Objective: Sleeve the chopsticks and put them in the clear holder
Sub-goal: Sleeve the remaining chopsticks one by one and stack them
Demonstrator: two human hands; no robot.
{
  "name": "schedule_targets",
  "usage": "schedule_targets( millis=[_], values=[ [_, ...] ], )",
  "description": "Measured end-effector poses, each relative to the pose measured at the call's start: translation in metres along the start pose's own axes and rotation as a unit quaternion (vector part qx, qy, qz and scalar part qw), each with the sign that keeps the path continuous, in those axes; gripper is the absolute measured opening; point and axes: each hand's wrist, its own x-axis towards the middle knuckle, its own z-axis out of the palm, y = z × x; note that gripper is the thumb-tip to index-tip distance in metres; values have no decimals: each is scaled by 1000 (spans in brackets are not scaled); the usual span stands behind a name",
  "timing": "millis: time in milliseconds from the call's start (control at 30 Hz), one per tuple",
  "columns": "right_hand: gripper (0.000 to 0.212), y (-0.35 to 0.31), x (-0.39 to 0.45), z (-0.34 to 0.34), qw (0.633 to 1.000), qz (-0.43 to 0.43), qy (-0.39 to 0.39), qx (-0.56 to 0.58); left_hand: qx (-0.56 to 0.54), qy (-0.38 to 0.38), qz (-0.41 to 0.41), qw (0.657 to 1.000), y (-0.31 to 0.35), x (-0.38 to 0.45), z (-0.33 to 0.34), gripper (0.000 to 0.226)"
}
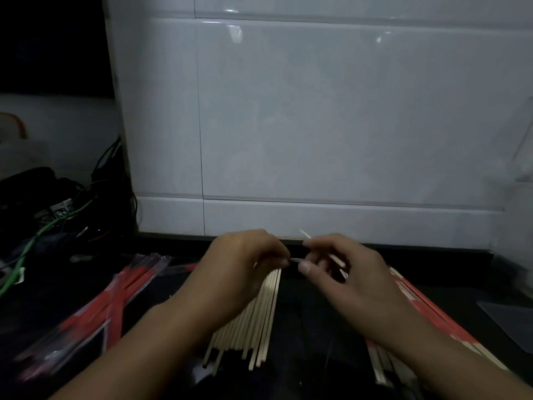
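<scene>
A pile of bare pale wooden chopsticks [259,321] lies on the dark counter between my forearms. My left hand [239,269] hovers over its far end, fingers curled, pinching something small and dark at its fingertips. My right hand [346,272] holds a chopstick [305,234] whose pale tip pokes out beyond the fingers toward the wall. The fingertips of both hands nearly meet. Red and clear sleeves [95,310] lie in a heap at the left. More red sleeved pieces [427,316] lie under my right forearm. The clear holder [523,145] stands faintly at the right edge.
A white tiled wall [317,111] rises just behind the counter. A tangle of green and black cables [57,215] and dark gear sits at the far left. A dark flat sheet [513,321] lies at the right edge.
</scene>
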Motion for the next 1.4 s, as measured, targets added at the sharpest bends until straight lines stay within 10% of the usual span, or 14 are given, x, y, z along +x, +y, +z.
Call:
schedule_targets(
  millis=[167, 633, 1400],
  values=[
    [22, -10, 11, -16, 976, 45, 139, 164, -136, 7, -198, 971, -1, -1, -6, 6],
    [20, -2, 27, -59, 858, 178, 315, 364, -124, -80, -204, 968, 6, -4, -5, 12],
    [19, -4, 27, -52, 855, 196, 277, 392, -88, -97, -172, 976, 3, -5, -1, 6]
  ],
)
